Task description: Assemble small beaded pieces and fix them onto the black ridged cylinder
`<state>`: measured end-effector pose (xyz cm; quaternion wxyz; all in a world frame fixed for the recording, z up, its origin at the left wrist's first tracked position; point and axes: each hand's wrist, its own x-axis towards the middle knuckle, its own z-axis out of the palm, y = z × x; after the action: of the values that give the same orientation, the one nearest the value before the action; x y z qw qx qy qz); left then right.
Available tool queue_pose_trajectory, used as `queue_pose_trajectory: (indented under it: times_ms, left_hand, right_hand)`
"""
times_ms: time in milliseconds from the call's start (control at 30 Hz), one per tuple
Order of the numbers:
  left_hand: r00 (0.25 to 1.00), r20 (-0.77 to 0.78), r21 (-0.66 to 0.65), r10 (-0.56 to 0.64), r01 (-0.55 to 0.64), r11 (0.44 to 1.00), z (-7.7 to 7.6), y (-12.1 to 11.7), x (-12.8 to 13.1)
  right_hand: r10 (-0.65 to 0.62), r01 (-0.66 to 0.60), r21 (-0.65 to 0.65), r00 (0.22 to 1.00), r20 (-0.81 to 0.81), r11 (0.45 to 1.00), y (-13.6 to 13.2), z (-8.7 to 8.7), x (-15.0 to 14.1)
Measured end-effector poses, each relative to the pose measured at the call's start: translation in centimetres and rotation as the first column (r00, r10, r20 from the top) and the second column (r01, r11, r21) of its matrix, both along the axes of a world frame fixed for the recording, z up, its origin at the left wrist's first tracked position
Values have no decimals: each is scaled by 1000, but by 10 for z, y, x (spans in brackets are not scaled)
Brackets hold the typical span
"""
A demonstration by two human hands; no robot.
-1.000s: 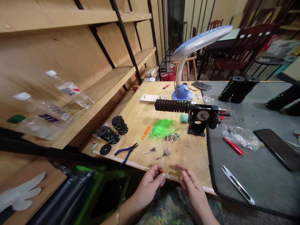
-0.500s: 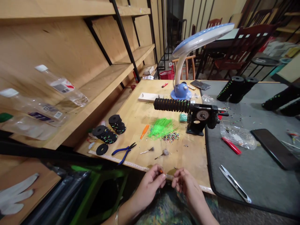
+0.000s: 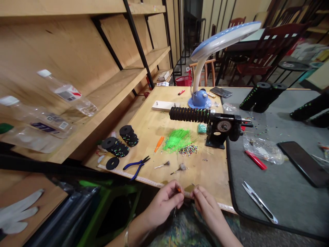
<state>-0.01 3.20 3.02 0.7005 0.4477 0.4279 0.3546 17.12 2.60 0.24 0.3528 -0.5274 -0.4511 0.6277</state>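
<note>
At the table's front edge, my left hand (image 3: 166,202) is closed in a pinch around a small orange item (image 3: 179,189), mostly hidden by the fingers. My right hand (image 3: 207,204) sits just beside it with thumb and fingertips pressed together. A thin dark tip shows above those fingers; its kind is too small to make out. Just beyond the hands lie two small grey-tufted pieces on short stems, one (image 3: 182,167) nearer than the other (image 3: 167,163). Behind them are a heap of bright green strands (image 3: 178,140) and a pile of multicoloured beads (image 3: 188,150).
Blue-handled pliers (image 3: 136,167), an orange screwdriver (image 3: 158,144) and stacked black foam discs (image 3: 115,147) lie leftward. A black clamp device (image 3: 218,128) holds a row of discs, near a blue lamp (image 3: 199,99). Silver thread snips (image 3: 259,202) rest on the grey mat (image 3: 239,185).
My right fingertips have drawn together into a tighter pinch. My left hand keeps its hold on the orange item, turned slightly. The view has shifted a little.
</note>
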Motion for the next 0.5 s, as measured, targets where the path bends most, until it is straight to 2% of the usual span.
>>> queue_pose_trajectory:
  times_ms: [133,300,500]
  left_hand:
    - [986,154,-60,-68,78,995,6,16,-1]
    - [915,402,-265,-41,160,951,8,33,6]
    - [910,405,-366,-87,248,897,5,42,8]
  right_hand:
    - [93,-100,69,991,98,993,0,-1,2]
    - [145,-181,165,966,213,970,-1,-3,2]
    - [245,-339,225,899,362,913,2,4,2]
